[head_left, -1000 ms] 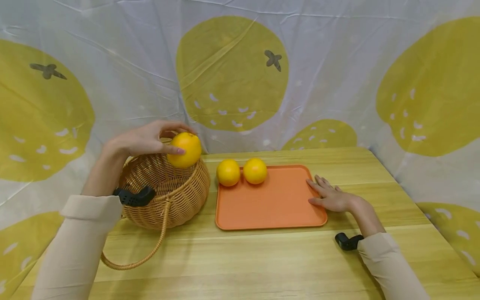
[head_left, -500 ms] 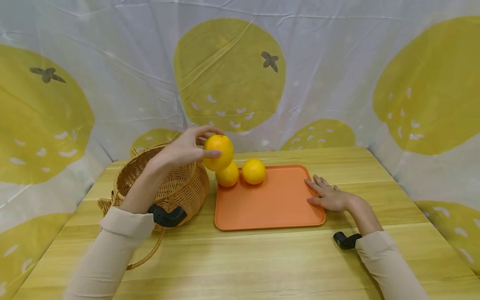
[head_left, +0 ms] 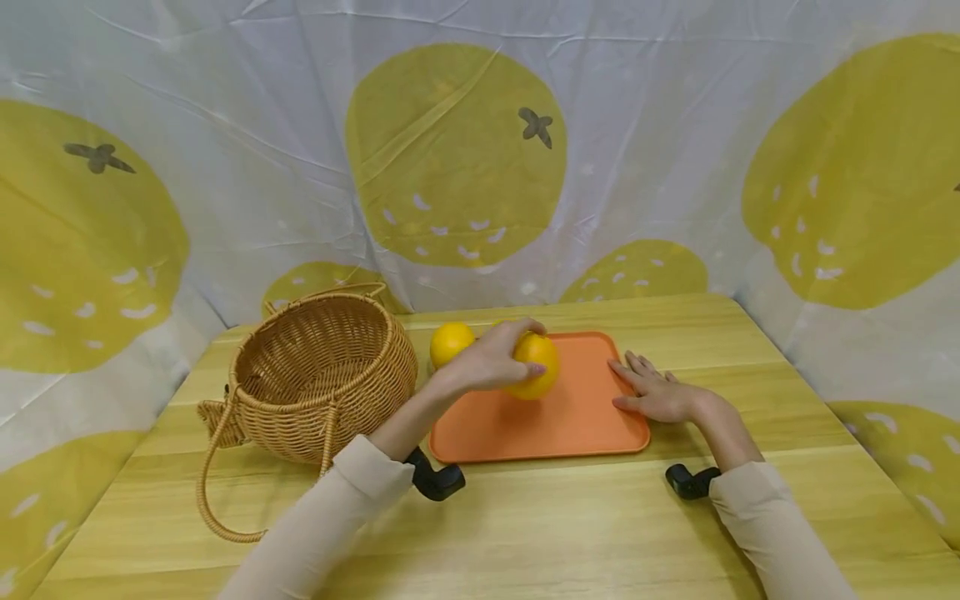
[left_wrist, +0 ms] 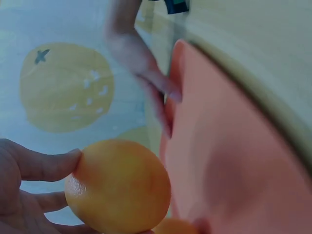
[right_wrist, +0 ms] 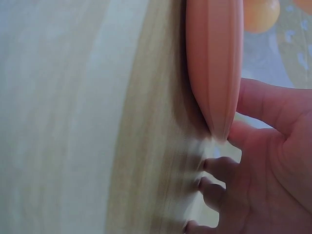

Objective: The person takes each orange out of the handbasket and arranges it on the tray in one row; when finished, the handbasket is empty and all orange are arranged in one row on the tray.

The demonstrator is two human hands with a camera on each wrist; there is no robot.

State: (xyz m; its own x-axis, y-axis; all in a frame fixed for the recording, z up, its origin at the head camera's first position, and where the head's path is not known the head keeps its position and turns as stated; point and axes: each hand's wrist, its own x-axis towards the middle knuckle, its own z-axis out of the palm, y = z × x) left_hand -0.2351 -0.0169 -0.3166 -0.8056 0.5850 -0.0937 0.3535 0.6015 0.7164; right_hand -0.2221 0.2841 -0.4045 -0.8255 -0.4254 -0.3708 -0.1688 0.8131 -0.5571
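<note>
My left hand (head_left: 487,360) grips an orange (head_left: 543,365) between thumb and fingers, held above the orange-coloured tray (head_left: 592,421). In the left wrist view the held orange (left_wrist: 119,187) hangs over the tray, which carries a dark shadow. A second orange (head_left: 451,343) sits at the tray's far left corner. Another one beside it is mostly hidden behind my left hand. On the tray's right rim rests my right hand (head_left: 663,397), fingers spread. From the right wrist view, its thumb and a finger touch the tray edge (right_wrist: 214,63) while the other fingertips reach the table.
A round wicker basket (head_left: 367,408) stands left of the tray, its handle (head_left: 206,500) drooping onto the table. My left forearm crosses in front of it. Behind the wooden table (head_left: 570,533) hangs a curtain (head_left: 645,125) printed with big yellow fruit.
My left hand has carried the orange from above the basket rightward, past the left orange, and lower over the tray. The right hand has stayed on the tray's rim.
</note>
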